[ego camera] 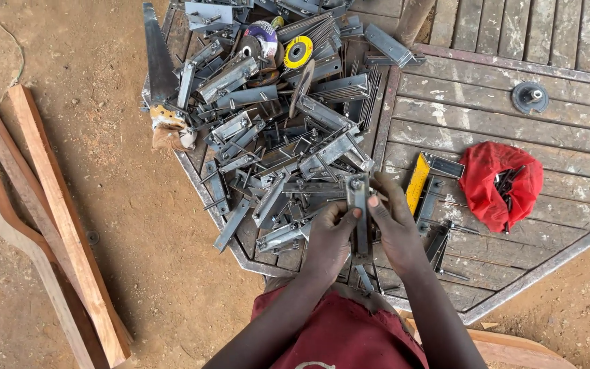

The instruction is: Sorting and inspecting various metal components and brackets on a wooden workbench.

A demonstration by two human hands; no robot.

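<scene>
Between your left hand (332, 236) and right hand (394, 229) you hold a metal bracket (358, 205), dull grey with a faint sheen. At ten o'clock from it, the pile of metal pieces (274, 137) looks equally matt and scuffed. The wooden platform (500, 116) is rough, paint-flecked. At three o'clock lies a red cloth (493, 181), soft and crumpled. Far at nine o'clock, the wooden planks (56, 219) look smooth-sawn on dusty earth.

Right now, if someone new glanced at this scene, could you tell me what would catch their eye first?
First, the big heap of grey metal brackets covering the left half of the wooden platform. At its near edge, the left hand and right hand hold one metal bracket upright between them. To the right lies a bright red cloth with dark screws on it, and a yellow grinding disc tops the heap.
</scene>
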